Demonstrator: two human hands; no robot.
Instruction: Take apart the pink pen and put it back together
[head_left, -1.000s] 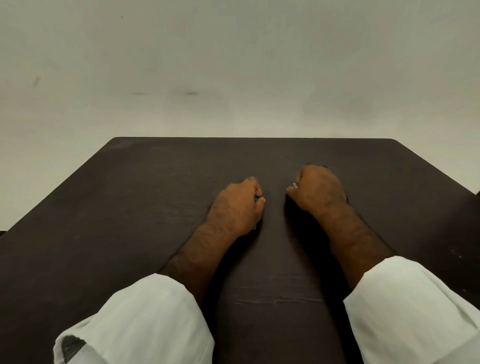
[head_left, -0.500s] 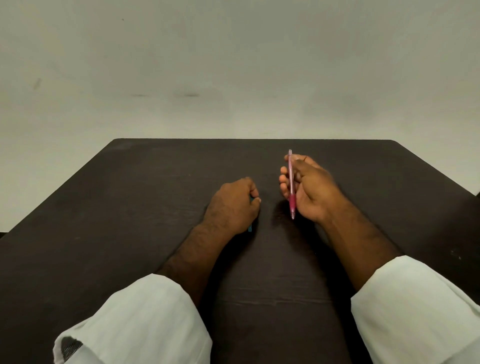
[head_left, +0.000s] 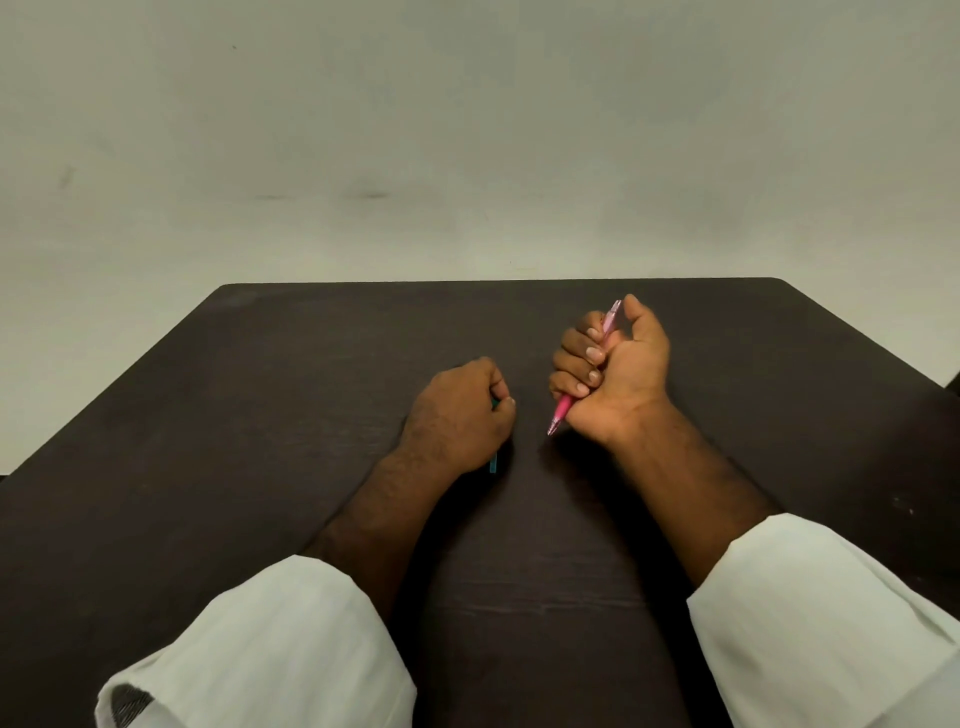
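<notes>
- The person's left white fabric sleeve (head_left: 270, 639) is lying on the dark brown wooden table (head_left: 208, 441), taking the forearm's weight.
- The left hand (head_left: 460, 415) is resting knuckles-up on the table, its fingers curling around a slim teal stick-like thing (head_left: 493, 461). Only two slivers are peeking out, so I cannot tell what it is; I'd guess it's being kept out of the way.
- The right hand (head_left: 618, 374) is turning its palm towards the person and clenching the slender pink plastic pen (head_left: 562, 410) round its middle. The tip is pointing down at the tabletop and the other end is poking out by the thumb.
- The pen is looking whole, so dismantling seems not yet begun. This grip is leaving the tip end free for unscrewing.
- No container is showing anywhere.
</notes>
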